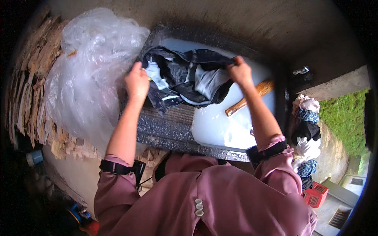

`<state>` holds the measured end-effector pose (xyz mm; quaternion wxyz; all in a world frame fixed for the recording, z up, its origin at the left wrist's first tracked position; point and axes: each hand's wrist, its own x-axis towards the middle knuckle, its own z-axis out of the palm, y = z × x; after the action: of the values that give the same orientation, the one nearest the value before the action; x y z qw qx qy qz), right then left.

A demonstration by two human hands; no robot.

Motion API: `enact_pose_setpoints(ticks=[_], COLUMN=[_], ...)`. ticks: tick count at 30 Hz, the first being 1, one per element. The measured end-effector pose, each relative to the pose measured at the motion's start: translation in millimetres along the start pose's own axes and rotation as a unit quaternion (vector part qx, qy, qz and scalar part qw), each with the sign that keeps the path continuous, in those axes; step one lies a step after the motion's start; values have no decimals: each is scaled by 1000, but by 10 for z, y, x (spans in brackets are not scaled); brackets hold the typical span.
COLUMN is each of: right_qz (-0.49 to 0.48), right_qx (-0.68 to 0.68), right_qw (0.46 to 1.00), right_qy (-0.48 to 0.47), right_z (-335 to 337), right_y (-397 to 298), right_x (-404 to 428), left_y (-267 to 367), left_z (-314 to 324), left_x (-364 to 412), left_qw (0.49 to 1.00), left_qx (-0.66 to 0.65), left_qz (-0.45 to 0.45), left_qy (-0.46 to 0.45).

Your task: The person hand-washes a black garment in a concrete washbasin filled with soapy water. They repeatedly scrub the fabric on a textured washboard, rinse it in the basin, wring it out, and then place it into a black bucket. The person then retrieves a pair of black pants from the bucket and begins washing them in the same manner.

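A wet black garment with pale lining is stretched between my two hands over a dark speckled stone laundry sink. My left hand grips its left edge, and my right hand pinches the dark band at its upper right. The garment's lower left part hangs over the ribbed washboard. To its right, cloudy whitish water fills the basin. A wooden-handled scrubbing brush lies in the basin, partly hidden behind my right forearm.
Crumpled clear plastic sheeting bulges against the sink's left side, beside stacked rough wood. A tap is at the right. Several bundled clothes lie in a row on the far right, near a red plastic basket.
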<state>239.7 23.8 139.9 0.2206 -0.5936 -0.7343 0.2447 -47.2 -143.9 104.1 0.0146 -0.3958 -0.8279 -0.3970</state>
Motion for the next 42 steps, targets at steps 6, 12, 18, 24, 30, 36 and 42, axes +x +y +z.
enact_pose_setpoints(ticks=[6, 12, 18, 24, 30, 36, 42], right_qz=[46, -223, -176, -162, -240, -322, -179], right_qx=[382, 529, 269, 250, 164, 162, 113], right_qw=[917, 785, 911, 936, 957, 911, 952], right_qy=[104, 235, 257, 186, 10, -198, -222], right_z=[-1248, -2416, -2549, -2121, -1604, -1109, -335], right_y=[-724, -1656, -1455, -1394, -1188, -1106, -916], right_x=[571, 763, 799, 625, 545, 237, -56], left_y=[940, 2206, 2351, 2364, 2335, 2103, 1978], left_z=[-944, -1986, -1968, -1234, -799, -554, -295], left_x=[1225, 1888, 1835, 1507, 1000, 763, 534], left_qw=[912, 813, 912, 887, 888, 866, 856], left_qx=[-404, -564, -407, -441, -383, -401, -368], left_qz=[-61, 108, 43, -7, -29, -53, 2], left_qy=[30, 94, 29, -137, -252, -294, -364])
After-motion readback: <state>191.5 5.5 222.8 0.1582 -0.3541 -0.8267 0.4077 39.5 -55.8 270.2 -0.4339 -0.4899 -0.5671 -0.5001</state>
